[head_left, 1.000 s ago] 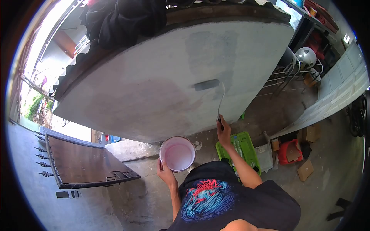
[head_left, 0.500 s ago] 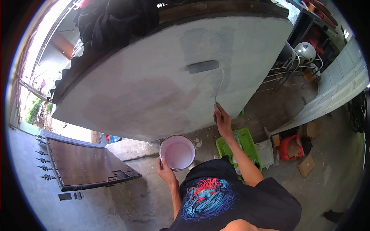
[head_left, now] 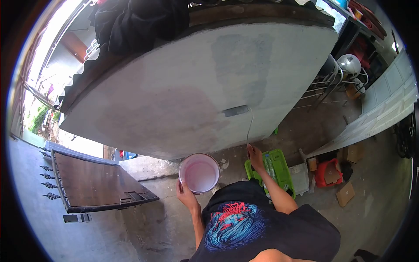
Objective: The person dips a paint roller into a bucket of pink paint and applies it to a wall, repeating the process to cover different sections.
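Observation:
My left hand (head_left: 187,196) grips the rim of a round bucket (head_left: 200,174) with pale pink paint inside, near my waist. In my right hand (head_left: 255,157) is the handle of a paint roller (head_left: 235,111), closed round its lower end. The grey roller head lies against the white wall (head_left: 174,70), in its lower right part. Darker damp-looking patches mark the wall above the roller and to its left.
A green open case (head_left: 283,174) lies on the floor below my right hand. Farther right are a red bag (head_left: 327,172), cardboard pieces (head_left: 345,194) and metal chairs (head_left: 334,74). A brown metal gate (head_left: 96,181) stands at left; dark cloth (head_left: 139,26) hangs over the wall top.
The roller has moved down the wall, and my right hand has come down with it, closer to the green case. My left hand still holds the bucket in nearly the same place.

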Action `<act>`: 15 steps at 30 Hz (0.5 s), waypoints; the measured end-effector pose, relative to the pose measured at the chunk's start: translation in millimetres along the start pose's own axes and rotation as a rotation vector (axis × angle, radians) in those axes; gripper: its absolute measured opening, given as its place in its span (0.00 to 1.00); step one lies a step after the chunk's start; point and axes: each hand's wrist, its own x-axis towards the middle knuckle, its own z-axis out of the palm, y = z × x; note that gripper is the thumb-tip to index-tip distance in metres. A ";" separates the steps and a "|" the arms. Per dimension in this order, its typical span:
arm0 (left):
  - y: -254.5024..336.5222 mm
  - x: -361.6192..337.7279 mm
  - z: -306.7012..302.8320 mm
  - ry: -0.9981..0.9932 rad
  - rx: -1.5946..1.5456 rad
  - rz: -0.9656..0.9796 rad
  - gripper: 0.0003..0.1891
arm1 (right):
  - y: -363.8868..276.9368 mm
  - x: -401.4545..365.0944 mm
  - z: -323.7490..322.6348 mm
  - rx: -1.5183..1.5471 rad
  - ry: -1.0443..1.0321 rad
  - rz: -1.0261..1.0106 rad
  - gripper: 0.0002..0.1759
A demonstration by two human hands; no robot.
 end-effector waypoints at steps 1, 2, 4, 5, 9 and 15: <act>-0.7 1.2 0.0 0.008 0.001 0.004 0.20 | 3.7 0.3 0.9 -0.023 0.026 -0.007 0.25; -1.7 1.4 -0.4 0.016 0.003 0.007 0.20 | 7.7 0.1 1.2 -0.022 0.026 -0.005 0.25; 4.4 -1.5 1.3 0.013 0.016 0.002 0.20 | -0.9 -4.0 2.6 -0.034 0.057 -0.033 0.25; 6.8 -2.2 2.6 0.013 0.026 -0.002 0.20 | -5.7 -3.8 3.3 -0.034 0.058 -0.030 0.25; 6.1 -3.1 3.3 -0.019 0.044 -0.005 0.19 | -50.4 -3.4 5.0 0.025 0.071 -0.084 0.24; 1.4 -4.5 7.8 -0.047 0.045 0.015 0.19 | -46.6 0.9 -0.8 -0.002 0.058 -0.094 0.24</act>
